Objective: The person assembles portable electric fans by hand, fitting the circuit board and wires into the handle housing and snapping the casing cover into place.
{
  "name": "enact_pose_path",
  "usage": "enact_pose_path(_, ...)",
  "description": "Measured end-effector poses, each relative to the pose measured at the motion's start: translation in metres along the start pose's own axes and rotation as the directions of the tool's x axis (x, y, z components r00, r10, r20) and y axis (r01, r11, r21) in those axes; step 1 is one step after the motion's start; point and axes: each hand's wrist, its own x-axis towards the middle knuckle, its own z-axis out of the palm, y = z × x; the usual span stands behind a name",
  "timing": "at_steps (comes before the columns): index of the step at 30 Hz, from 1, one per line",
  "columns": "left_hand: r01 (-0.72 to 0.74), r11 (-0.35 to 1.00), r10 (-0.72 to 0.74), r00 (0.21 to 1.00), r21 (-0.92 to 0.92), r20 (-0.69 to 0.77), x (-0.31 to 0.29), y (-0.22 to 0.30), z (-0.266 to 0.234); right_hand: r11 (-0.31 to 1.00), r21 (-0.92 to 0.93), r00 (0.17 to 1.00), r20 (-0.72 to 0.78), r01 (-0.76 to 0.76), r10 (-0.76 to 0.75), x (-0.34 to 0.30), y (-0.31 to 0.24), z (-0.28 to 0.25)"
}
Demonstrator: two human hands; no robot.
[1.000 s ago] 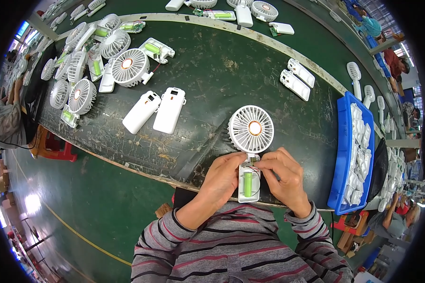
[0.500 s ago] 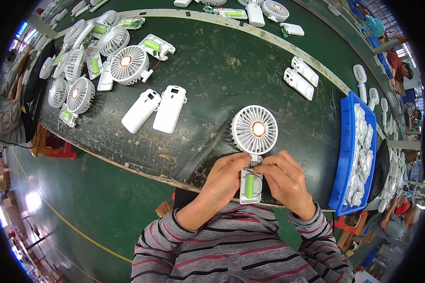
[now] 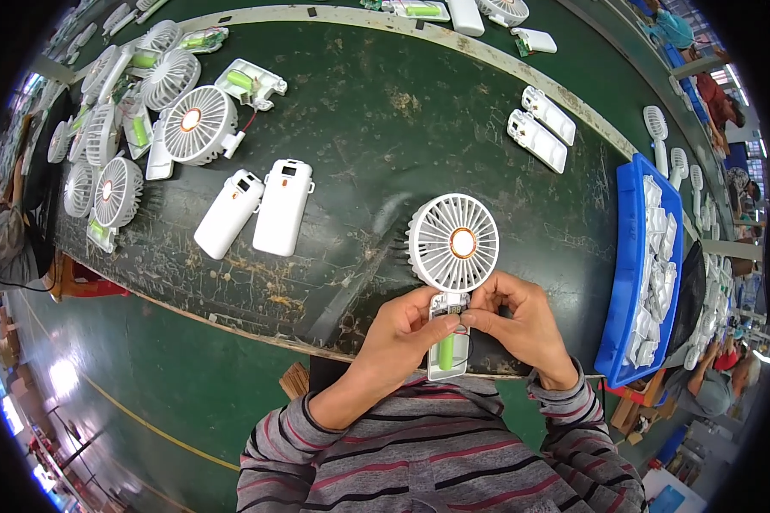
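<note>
A white handheld fan (image 3: 433, 257) with an orange-ringed hub lies at the table's near edge, its head pointing away from me. Its handle is an open shell (image 3: 434, 369) holding a green battery cell (image 3: 446, 350) and a small circuit board (image 3: 456, 303) by the neck. My left hand (image 3: 400, 337) grips the handle from the left, thumb laid across the board's lower end. From the right, my right hand (image 3: 526, 327) closes on the neck, its thumb tip meeting the left one over the board. Fingertips beneath the handle are hidden.
Two white handle covers (image 3: 283, 208) lie left of the fan, two more (image 3: 536, 141) at the far right. Partly assembled fans (image 3: 198, 125) are heaped at the far left. A blue bin (image 3: 622, 282) of white parts stands at right. Other people sit nearby.
Both thumbs have come down together onto the circuit board, where fingertips were pinching at its sides before. The fan has shifted slightly left and toward me.
</note>
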Motion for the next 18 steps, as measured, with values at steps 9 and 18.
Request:
enact_pose_path(9,-0.073,0.979,0.075,0.997,0.189,-0.002,0.002,0.002,0.0,0.997,-0.001,0.996,0.054,-0.074,0.074,0.01,0.001,-0.004)
enact_pose_path(18,0.001,0.999,-0.007,0.991,-0.043,-0.135,0.001,0.002,0.009,0.96,-0.153,0.949,-0.176,0.234,-0.26,-0.013,0.003,0.017)
